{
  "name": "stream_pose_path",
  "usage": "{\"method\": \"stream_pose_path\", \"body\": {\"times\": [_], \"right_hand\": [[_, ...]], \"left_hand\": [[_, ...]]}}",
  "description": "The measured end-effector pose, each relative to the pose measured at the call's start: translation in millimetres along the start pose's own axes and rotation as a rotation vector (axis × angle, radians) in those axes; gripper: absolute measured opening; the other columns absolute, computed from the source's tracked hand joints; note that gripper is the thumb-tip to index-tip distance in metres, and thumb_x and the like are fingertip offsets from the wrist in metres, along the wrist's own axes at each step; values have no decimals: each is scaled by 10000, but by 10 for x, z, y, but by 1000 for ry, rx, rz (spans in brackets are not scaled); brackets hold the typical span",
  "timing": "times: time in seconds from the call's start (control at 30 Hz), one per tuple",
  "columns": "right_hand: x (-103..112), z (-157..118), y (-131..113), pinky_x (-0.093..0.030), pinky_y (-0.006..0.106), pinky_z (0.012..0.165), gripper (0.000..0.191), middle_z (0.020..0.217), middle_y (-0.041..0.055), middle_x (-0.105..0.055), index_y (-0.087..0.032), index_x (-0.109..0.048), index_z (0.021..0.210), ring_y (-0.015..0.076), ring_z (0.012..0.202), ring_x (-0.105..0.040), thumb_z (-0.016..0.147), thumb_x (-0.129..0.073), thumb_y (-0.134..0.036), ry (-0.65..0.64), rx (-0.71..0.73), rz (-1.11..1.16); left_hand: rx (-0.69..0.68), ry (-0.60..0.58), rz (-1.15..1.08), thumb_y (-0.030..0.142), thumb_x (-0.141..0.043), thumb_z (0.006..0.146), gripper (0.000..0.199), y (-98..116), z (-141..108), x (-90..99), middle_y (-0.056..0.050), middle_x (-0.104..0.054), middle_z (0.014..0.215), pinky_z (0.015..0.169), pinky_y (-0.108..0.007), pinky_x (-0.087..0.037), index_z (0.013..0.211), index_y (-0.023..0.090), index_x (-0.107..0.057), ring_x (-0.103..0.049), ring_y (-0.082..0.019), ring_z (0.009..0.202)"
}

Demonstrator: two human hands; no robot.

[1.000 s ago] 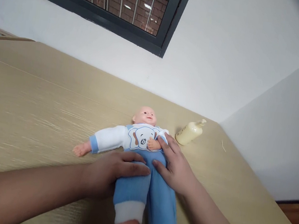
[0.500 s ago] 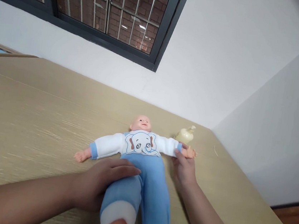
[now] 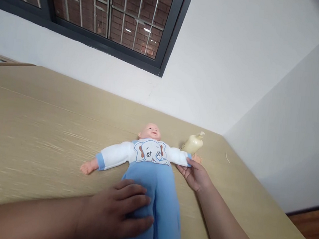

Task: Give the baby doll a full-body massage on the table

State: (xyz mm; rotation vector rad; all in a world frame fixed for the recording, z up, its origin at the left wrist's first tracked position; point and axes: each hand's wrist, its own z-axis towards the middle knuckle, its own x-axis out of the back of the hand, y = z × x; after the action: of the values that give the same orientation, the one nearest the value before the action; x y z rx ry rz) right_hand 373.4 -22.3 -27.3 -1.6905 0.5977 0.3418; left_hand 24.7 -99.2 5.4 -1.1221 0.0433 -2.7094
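A baby doll [image 3: 146, 171] lies on its back on the wooden table, head toward the wall. It wears a white top with an elephant picture and blue trousers. My left hand [image 3: 116, 214] rests with fingers spread over the trouser leg on the left. At the right, my right hand [image 3: 196, 173] holds the doll's sleeve [image 3: 179, 157] near its blue cuff, thumb side on top and other fingers by the underside. The doll's other arm stretches out to the left. Its feet are out of view.
Just behind the doll's right-hand arm a cream pump bottle [image 3: 193, 142] leans or lies tilted. A thin pale strip [image 3: 227, 157] lies farther right on the table [image 3: 46, 122]. White walls and a barred window [image 3: 108, 10] bound the far side.
My left hand has spread its fingers and moved down the leg, which now lies straighter with its cuff out of view. My right hand has shifted slightly left with the doll's sleeve.
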Motion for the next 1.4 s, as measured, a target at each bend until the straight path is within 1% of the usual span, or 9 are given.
{"method": "stream_pose_path", "body": {"times": [0.33,0.47,0.57,0.67,0.73,0.87,1.07,1.13,1.4], "right_hand": [[-76,-8,32,-643,363,834,338,1083,72,-757,-176,-678,1088,238,985,-726,758,-736,-130,59,171,-23],[-139,-110,14,-611,390,773,334,949,36,-716,-207,-647,1011,241,900,-691,719,-801,-260,100,422,-189],[-238,-259,-18,-563,412,838,318,894,28,-658,-202,-631,951,237,896,-645,732,-804,-355,199,662,-510],[-377,-403,-10,-509,422,935,319,933,38,-618,-197,-617,939,236,951,-610,753,-798,-383,299,877,-790],[-463,-468,38,-490,427,975,351,996,50,-630,-203,-614,1016,238,995,-616,777,-789,-391,298,966,-791],[-582,-526,189,-418,499,1108,369,1278,100,-657,-249,-681,1210,294,1226,-582,871,-728,-388,153,987,-943],[-672,-513,274,-301,619,1186,479,1603,69,-398,-328,-547,1450,345,1483,-326,978,-581,-405,-119,929,-1365],[-681,-493,260,-286,619,1199,450,1614,51,-382,-339,-530,1462,336,1504,-293,1015,-510,-388,-150,897,-1422],[-693,-453,229,-387,596,1149,363,1436,58,-578,-349,-642,1353,332,1390,-439,1011,-528,-388,-144,911,-1551]], "left_hand": [[-6,46,-1,221,-716,892,326,97,-40,-93,-43,-667,1183,1088,-451,-428,1196,335,-703,-577,-253,1171],[19,10,12,138,-619,926,310,7,-2,40,-88,-689,1166,1052,-499,-447,1204,242,-705,-588,-273,1107],[69,-23,7,151,-524,963,359,-79,-44,101,-135,-679,1227,994,-485,-493,1295,194,-655,-589,-296,1117],[135,-55,-79,267,-566,961,438,-156,-126,73,-139,-658,1297,941,-410,-542,1396,221,-575,-621,-283,1124],[184,-74,-196,329,-634,927,513,-201,-161,29,-134,-637,1345,920,-372,-562,1426,254,-544,-648,-276,1127],[330,-66,-466,265,-679,910,494,-277,-138,-57,-125,-623,1368,849,-308,-587,1392,301,-581,-688,-249,1100],[425,-61,-680,207,-733,865,495,-347,-31,-122,-130,-641,1336,858,-326,-587,1346,270,-631,-693,-253,1091],[454,-54,-718,202,-745,859,486,-356,-19,-137,-125,-648,1324,848,-319,-587,1331,267,-645,-696,-248,1079],[481,-52,-732,206,-731,873,443,-373,0,-173,-115,-655,1311,872,-335,-586,1306,271,-665,-692,-245,1096]]}}
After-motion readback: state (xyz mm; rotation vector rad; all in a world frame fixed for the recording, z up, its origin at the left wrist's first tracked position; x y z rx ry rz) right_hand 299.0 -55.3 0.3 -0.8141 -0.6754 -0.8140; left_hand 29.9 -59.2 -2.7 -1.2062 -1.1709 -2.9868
